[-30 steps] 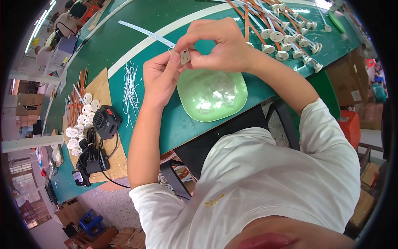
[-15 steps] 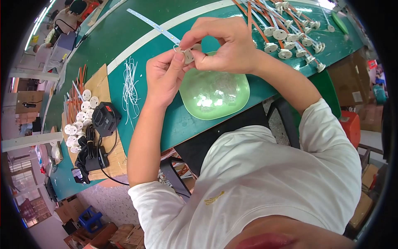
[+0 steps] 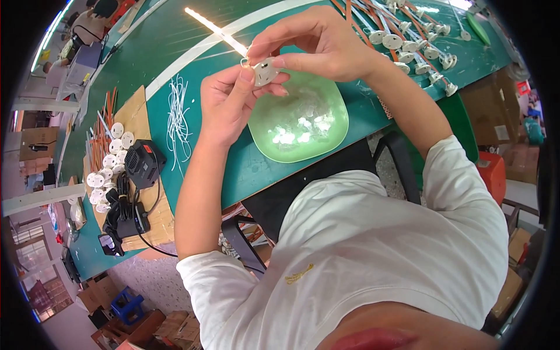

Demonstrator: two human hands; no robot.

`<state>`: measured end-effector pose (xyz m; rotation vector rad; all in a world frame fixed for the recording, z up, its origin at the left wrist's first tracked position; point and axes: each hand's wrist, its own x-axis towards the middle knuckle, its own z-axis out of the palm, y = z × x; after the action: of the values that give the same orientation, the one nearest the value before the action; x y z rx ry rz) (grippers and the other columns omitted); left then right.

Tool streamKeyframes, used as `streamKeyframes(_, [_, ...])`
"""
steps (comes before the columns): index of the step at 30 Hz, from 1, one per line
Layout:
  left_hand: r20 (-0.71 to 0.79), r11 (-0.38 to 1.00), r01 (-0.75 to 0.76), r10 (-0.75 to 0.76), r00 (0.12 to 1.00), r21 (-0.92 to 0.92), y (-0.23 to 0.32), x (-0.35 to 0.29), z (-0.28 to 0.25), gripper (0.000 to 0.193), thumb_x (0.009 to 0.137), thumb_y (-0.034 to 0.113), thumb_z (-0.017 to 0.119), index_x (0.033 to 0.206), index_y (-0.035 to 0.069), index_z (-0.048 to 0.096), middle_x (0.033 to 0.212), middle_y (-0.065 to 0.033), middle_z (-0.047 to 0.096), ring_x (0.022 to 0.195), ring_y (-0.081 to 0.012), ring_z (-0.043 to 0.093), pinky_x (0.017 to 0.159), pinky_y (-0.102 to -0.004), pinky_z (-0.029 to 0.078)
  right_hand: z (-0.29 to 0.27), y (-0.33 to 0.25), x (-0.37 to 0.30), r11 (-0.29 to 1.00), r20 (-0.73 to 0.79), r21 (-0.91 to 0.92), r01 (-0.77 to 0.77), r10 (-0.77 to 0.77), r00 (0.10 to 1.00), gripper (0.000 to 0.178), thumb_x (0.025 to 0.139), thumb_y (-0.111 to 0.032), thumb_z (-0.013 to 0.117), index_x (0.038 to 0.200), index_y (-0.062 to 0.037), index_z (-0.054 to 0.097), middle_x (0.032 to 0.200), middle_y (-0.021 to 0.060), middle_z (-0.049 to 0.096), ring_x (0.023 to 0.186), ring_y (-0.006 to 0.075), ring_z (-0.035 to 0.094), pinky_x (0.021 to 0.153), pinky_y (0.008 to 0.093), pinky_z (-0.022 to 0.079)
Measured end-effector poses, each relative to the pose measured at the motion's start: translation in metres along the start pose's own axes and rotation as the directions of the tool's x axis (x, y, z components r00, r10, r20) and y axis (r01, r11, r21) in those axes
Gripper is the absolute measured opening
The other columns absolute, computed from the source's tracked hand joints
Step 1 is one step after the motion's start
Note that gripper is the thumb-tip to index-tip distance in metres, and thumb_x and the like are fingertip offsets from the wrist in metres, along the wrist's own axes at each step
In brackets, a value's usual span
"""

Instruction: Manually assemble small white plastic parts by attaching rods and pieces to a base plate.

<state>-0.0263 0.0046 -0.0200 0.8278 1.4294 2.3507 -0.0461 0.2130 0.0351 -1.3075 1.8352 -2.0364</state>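
Between my hands, above the far part of a green plastic tray (image 3: 274,154), is an LED strip light: a narrow, glowing strip (image 3: 217,30) joined to a round white disc base (image 3: 266,72). My left hand (image 3: 224,108) is closed on the base, thumb on top and fingers beneath. My right hand (image 3: 326,49) pinches the light too, its forefinger and thumb at the joint and the disc's edge. A thin white wire loops out beside the joint. Shiny clear bits lie in the tray; what they are cannot be made out.
Loose white wires (image 3: 178,122) lie left of my left forearm. Further left are a black box-shaped device (image 3: 143,163), black cables (image 3: 123,201) and several white discs (image 3: 111,160) with strips on cardboard. More disc-ended strips (image 3: 408,46) pile up at the far right of the green table (image 3: 245,175).
The strip has gone from unlit to brightly glowing. The disc base has turned to show its flat face, and my right fingers have shifted along the joint.
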Motion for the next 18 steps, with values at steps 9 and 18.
streamKeyframes(9, [-0.252,0.983,0.044,0.002,0.968,0.178,0.003,0.008,-0.003,0.041,0.103,0.027,0.048,0.107,-0.011,0.063,0.095,-0.0191,0.07,0.082,-0.0232,0.069,0.078,-0.031,0.055,0.028,0.001,0.001,0.806,-0.294,-0.585,-0.093,-0.104,0.95,0.019,0.083,-0.003,0.068,0.101,0.0031,0.068,0.087,0.0143,0.071,0.078,0.0158,0.07,0.072,0.0273,0.055])
streamKeyframes(18, [-0.514,0.963,0.108,0.036,0.857,0.246,0.007,0.011,-0.019,0.046,0.101,0.034,0.05,0.11,-0.009,0.06,0.102,-0.0246,0.069,0.083,-0.0236,0.067,0.08,-0.031,0.052,0.004,-0.003,0.004,0.782,0.079,-0.616,-0.099,0.187,0.979,0.016,0.073,-0.013,0.073,0.08,-0.0001,0.068,0.068,0.0127,0.066,0.064,0.0246,0.066,0.058,0.0332,0.05])
